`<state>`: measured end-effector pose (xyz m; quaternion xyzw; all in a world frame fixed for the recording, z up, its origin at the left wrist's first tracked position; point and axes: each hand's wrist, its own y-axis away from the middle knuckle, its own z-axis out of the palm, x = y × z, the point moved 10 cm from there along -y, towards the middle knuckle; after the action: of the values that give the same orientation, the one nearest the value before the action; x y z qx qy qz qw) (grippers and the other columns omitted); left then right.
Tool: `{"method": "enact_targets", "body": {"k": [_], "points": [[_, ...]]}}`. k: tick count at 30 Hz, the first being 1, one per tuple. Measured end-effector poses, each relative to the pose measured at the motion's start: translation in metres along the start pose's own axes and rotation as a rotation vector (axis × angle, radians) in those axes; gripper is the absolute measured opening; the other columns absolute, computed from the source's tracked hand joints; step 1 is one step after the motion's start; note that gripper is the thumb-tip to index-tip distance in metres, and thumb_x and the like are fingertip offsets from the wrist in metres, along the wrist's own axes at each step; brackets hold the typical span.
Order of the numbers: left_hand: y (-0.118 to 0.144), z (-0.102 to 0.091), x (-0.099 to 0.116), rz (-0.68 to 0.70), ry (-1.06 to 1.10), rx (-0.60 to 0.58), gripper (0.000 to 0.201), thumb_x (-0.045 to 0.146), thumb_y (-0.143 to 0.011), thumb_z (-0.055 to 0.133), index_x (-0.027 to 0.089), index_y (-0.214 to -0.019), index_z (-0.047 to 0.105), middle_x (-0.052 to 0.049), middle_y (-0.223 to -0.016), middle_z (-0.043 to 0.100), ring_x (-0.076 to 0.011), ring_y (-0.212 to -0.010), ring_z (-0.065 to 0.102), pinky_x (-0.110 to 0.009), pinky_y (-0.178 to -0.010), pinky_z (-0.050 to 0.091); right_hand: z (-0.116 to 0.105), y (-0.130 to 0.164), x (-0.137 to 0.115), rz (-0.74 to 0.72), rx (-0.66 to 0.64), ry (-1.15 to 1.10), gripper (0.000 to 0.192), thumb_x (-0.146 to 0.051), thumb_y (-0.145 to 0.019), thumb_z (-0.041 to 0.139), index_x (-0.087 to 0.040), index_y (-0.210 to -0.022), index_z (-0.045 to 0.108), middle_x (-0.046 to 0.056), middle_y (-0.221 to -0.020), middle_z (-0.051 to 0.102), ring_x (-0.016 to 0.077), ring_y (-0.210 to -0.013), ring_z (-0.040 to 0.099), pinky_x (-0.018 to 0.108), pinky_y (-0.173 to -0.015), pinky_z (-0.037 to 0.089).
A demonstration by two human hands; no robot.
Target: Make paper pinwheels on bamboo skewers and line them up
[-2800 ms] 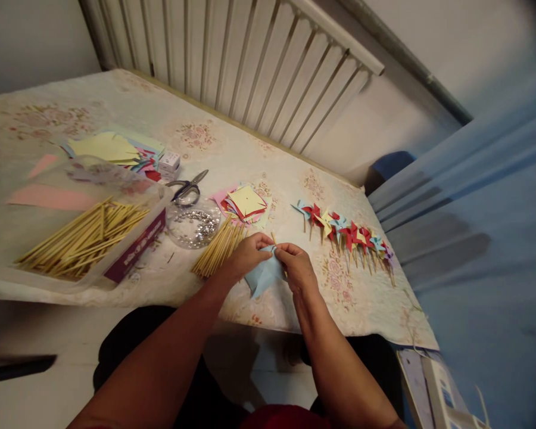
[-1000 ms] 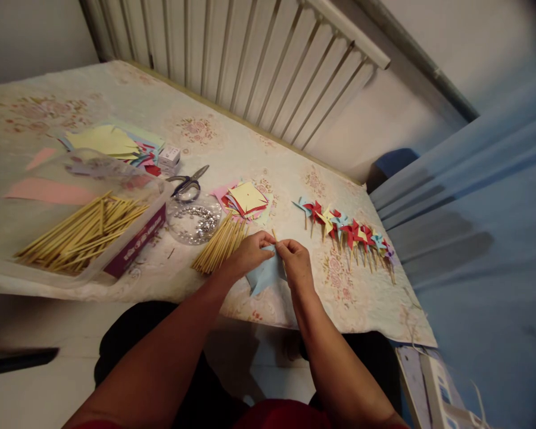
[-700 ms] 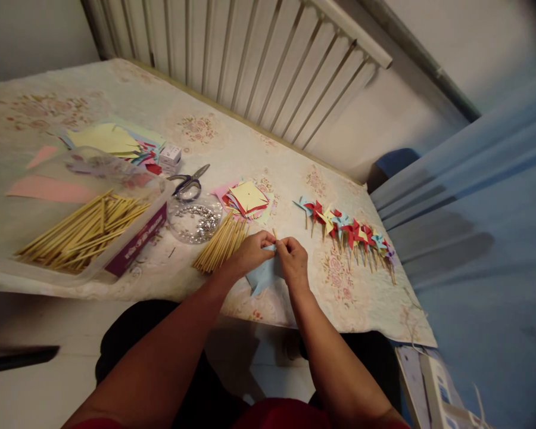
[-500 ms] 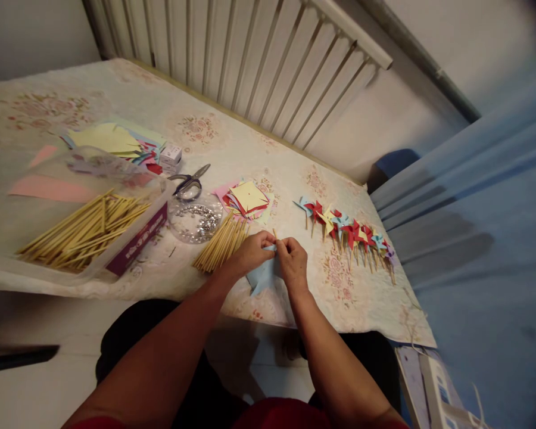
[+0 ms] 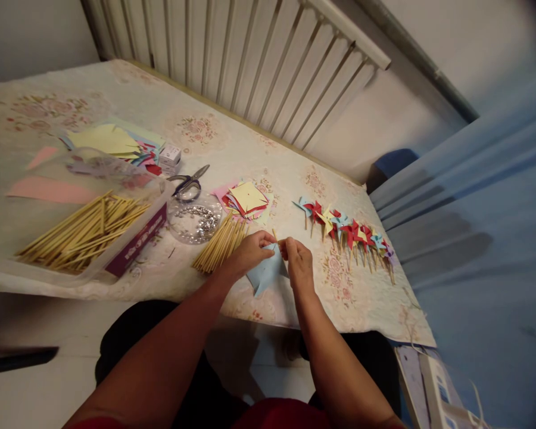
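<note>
My left hand is closed in a pinch on the upper edge of a blue paper piece, cut for a pinwheel, which hangs toward the table's front edge. A thin stick tip pokes up just beyond the fingertips; which hand grips it I cannot tell. Close beside it, my right hand has its fingers pinched together at the paper's right side, and what they hold is hidden. A bundle of wooden sticks lies left of my left hand. Above it sits a stack of cut paper squares.
Finished pinwheels lie in a row at right. To the left are a round dish of metal pins, scissors, a clear plastic box of sticks, a small white box and coloured paper. A radiator stands behind.
My right hand has shifted slightly right and turned, its fingers drawing a little away from my left. More of the blue paper shows between the hands.
</note>
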<state>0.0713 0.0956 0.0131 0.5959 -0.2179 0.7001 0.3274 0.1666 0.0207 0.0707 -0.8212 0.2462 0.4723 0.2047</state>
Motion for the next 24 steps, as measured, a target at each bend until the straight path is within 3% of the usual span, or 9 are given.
{"method": "enact_targets", "body": {"k": [5,10,18,24], "points": [[0.005,-0.002,0.005,-0.053,0.056,0.038,0.029,0.014,-0.064,0.061,0.016,-0.092,0.057,-0.001,-0.08,0.063,-0.011,-0.066,0.058,-0.022,-0.059,0.043,-0.005,0.012,0.021,0.082,-0.119,-0.014,0.033,-0.048,-0.079,0.056,-0.018,-0.065,0.061,-0.003,-0.058,0.049,0.0126,-0.057,0.042,0.026,-0.056,0.032],[0.004,0.001,0.0,-0.075,0.101,0.002,0.028,0.017,-0.063,0.062,0.016,-0.09,0.056,0.002,-0.074,0.061,-0.0085,-0.058,0.053,-0.02,-0.054,0.038,-0.003,0.021,0.039,0.123,-0.166,-0.097,0.027,-0.04,-0.073,0.062,-0.018,-0.059,0.056,-0.005,-0.055,0.046,0.0111,-0.055,0.039,0.025,-0.056,0.031],[0.006,0.001,0.005,-0.054,0.03,0.002,0.02,0.033,-0.068,0.061,0.016,-0.075,0.054,0.005,-0.06,0.049,-0.0065,-0.05,0.04,-0.019,-0.047,0.027,0.0,0.021,0.043,0.132,-0.178,-0.068,0.025,-0.038,-0.073,0.062,-0.019,-0.059,0.054,-0.004,-0.056,0.046,0.0113,-0.055,0.039,0.024,-0.054,0.031],[0.01,0.001,0.01,-0.075,0.002,0.019,0.02,0.034,-0.066,0.059,0.016,-0.07,0.052,0.006,-0.057,0.046,-0.0067,-0.048,0.037,-0.02,-0.045,0.025,-0.001,0.023,0.038,0.126,-0.175,-0.051,0.023,-0.038,-0.072,0.062,-0.019,-0.059,0.056,-0.004,-0.055,0.048,0.0116,-0.054,0.04,0.025,-0.055,0.031]]}}
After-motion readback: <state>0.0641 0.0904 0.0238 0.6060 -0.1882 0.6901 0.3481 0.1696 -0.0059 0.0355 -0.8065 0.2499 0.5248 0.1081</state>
